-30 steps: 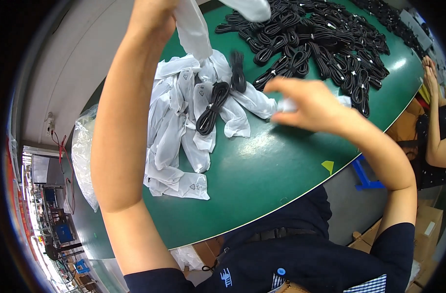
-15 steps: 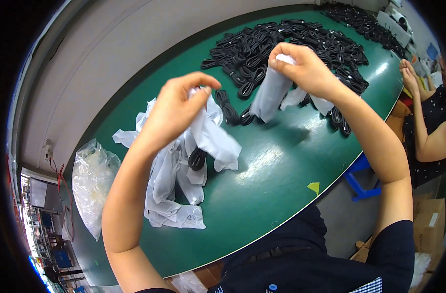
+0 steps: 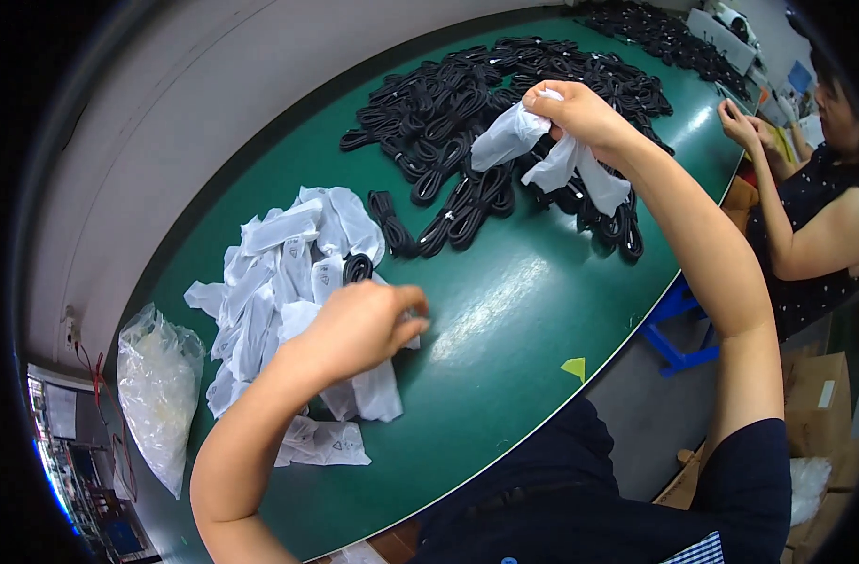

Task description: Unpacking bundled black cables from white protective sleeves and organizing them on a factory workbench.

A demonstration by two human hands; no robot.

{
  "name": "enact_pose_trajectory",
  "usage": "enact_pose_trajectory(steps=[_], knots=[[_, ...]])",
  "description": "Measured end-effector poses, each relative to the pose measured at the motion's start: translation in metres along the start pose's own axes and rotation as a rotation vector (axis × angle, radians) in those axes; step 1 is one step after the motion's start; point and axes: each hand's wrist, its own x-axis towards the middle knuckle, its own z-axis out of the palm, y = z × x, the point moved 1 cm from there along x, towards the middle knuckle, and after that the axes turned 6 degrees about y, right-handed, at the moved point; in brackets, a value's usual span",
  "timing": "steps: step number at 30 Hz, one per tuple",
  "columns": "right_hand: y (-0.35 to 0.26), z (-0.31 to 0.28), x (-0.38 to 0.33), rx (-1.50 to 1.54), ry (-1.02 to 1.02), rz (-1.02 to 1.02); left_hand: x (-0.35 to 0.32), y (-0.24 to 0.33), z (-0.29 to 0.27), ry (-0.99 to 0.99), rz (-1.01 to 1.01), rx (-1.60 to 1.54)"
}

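Plastic bags (image 3: 552, 155), white and translucent, a small bunch: gripped in the right hand (image 3: 580, 111), fingers closed around their upper ends, loose ends hanging down over the far right part of the table. Held above the cable pile, whether touching it cannot be told.

Left hand (image 3: 359, 324): fingers curled and pinched together at the right edge of the bag heap, over one white bag; what exactly sits between the fingertips cannot be told.

Heap of white bags (image 3: 279, 282): flat, crumpled, some printed, spread across the near left part of the table. One coiled black cable (image 3: 357, 268) lies among them, partly covered.

Black cables (image 3: 476, 122): many coiled and tied bundles, piled across the far middle of the table, reaching right under the raised bags. A further batch (image 3: 664, 38) lies along the far right end.

Table (image 3: 505, 310): long, green-topped, curved by the lens, bare green between the heap and the near edge. Small yellow triangle marker (image 3: 574, 368) near the edge.

Clear plastic sack (image 3: 157, 395): bulging, at the left end of the table.

Second person (image 3: 815, 216): dark sleeveless top, far right, hands raised at the table end.

Blue stool (image 3: 679, 329): under the table edge, right. Cardboard boxes (image 3: 815, 404): lower right.
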Motion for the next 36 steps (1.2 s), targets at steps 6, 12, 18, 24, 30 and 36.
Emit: enact_pose_trajectory(steps=[6, 12, 18, 24, 30, 36], knots=[[-0.031, -0.010, -0.025, 0.660, -0.309, -0.015, 0.070, -0.010, -0.004, 0.418, -0.146, -0.634], [-0.053, -0.008, -0.058, 0.901, -0.351, -0.029, 0.106, 0.004, 0.010, 0.003, -0.333, -1.768], [-0.018, -0.006, -0.044, 1.013, -0.420, 0.004, 0.093, 0.033, 0.010, 0.239, -0.265, -1.651], [-0.006, 0.011, -0.055, 0.676, -0.023, 0.128, 0.083, 0.008, -0.002, 0.333, -0.236, -1.564], [-0.017, 0.032, -0.079, -0.004, 0.120, -0.432, 0.089, -0.002, -0.003, 0.419, -0.205, -1.622], [-0.018, 0.067, -0.050, 0.010, 0.209, -0.742, 0.119, -0.004, -0.032, 0.532, -0.196, -1.342]])
